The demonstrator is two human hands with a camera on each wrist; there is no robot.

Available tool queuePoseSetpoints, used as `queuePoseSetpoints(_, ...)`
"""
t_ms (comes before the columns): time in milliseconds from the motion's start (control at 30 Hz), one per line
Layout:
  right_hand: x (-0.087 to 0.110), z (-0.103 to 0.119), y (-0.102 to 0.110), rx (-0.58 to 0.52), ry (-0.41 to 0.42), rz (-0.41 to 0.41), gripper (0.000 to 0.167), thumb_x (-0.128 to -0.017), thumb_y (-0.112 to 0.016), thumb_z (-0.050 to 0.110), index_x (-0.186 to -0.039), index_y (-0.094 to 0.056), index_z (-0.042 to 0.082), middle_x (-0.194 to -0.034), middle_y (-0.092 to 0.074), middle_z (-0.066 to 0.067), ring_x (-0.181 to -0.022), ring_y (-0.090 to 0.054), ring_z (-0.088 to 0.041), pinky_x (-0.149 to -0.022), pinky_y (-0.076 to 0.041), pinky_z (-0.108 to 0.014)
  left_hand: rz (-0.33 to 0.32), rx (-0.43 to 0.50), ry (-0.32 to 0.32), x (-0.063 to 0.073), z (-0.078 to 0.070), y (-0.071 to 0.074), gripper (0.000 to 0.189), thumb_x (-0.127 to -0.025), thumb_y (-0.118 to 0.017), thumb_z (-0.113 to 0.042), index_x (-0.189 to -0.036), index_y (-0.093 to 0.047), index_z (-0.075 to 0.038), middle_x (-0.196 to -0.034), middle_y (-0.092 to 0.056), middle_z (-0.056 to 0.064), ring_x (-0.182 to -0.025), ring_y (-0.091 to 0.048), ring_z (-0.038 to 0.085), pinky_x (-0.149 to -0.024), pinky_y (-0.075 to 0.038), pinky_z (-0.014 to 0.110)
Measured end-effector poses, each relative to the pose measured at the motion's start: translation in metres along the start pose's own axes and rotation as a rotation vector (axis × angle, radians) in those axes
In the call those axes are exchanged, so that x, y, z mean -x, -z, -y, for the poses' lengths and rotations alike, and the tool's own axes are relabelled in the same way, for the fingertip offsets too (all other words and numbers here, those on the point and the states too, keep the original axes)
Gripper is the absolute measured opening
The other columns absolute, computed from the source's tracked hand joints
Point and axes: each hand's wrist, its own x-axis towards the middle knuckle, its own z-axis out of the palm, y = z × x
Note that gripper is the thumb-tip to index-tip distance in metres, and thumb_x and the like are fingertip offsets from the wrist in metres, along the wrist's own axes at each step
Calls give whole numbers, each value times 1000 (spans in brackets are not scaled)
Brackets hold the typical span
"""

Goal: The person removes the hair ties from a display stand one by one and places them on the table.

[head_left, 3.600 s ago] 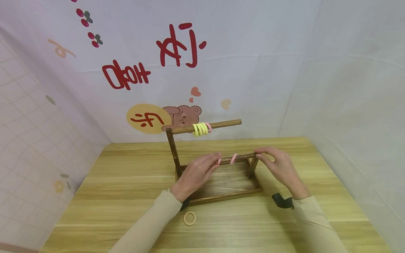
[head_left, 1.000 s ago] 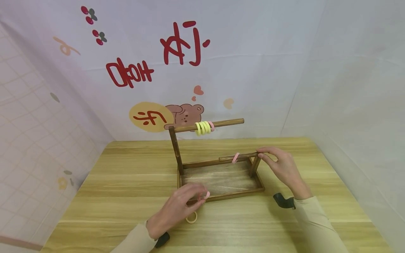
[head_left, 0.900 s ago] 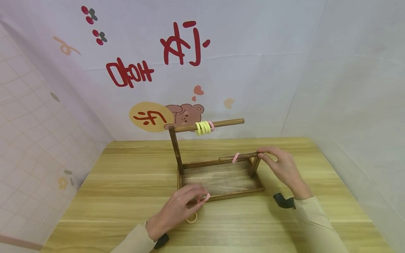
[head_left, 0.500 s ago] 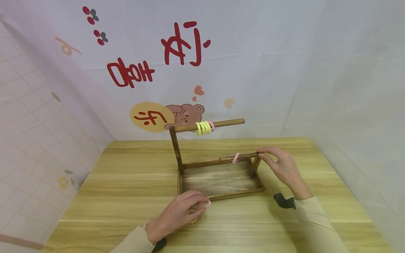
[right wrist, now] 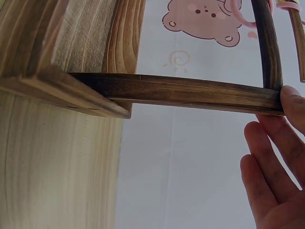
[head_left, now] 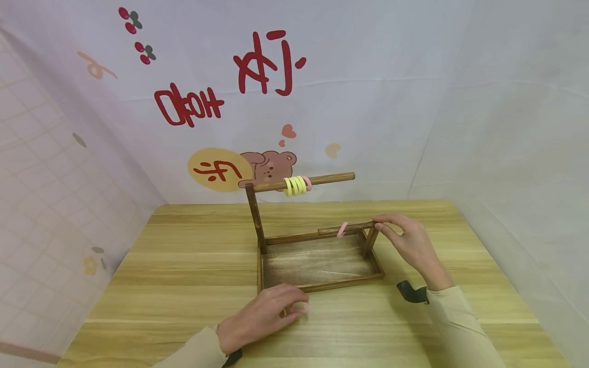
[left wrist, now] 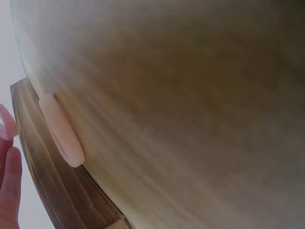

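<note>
Head view bright; soft shadow beside right sleeve (head_left: 462,327); left wrist view dim, tabletop (left wrist: 190,119) blurred.

A white cloth (head_left: 377,112) is hanging behind the wooden tabletop (head_left: 193,255); red writing (head_left: 286,66), 2 cherry pairs (head_left: 131,27) and a brown bear (head_left: 278,161) touching a yellow circle (head_left: 218,184) are showing on it.

The ring stand (head_left: 317,260) at the right hand (head_left: 411,244) looks like dark-stained wood, visibly grained; the pink ring (left wrist: 9,123) in the left hand (head_left: 264,315) looks smooth. Beneath both, the tabletop (head_left: 184,255) has a smooth wood-grain finish; beyond them, the backdrop cloth (head_left: 368,102) is matt, lightly creased.
</note>
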Motion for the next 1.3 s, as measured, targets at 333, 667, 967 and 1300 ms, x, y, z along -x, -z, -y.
queuePoseSetpoints(333,0,0,0,-2,8,1,25,-89,-79,2,-113,-79,10,-113,-77,-4,-108,-71,-28,-95,-47,-18,118,6,30,-1,1,-3,21,-99,-73,-17,-118,-73,-11,-114,-71,-5,-100,-67,6,-88,-51,14)
queuePoseSetpoints(667,0,1,1,-4,1,6,25,-90,-79,4,-114,-79,10,-113,-77,-3,-108,-71,-27,-95,-47,-17,201,-43,89,-3,1,-5,23,-102,-69,-21,-121,-72,-10,-117,-71,-4,-108,-66,6,-93,-53,21)
queuePoseSetpoints(967,0,1,1,3,-7,14,24,-90,-79,4,-114,-79,10,-114,-77,-3,-109,-71,-27,-93,-53,-37,232,-28,73,-4,2,-7,23,-102,-69,-17,-122,-72,-9,-118,-71,-2,-110,-65,5,-93,-52,19)
queuePoseSetpoints(1300,0,2,2,-6,-8,14,24,-90,-79,4,-114,-79,11,-114,-77,-3,-109,-71,-27,-95,-52,-34,212,-10,0,-5,0,1,29,-102,-69,-15,-130,-68,-8,-132,-69,4,-123,-63,11,-102,-51,28)
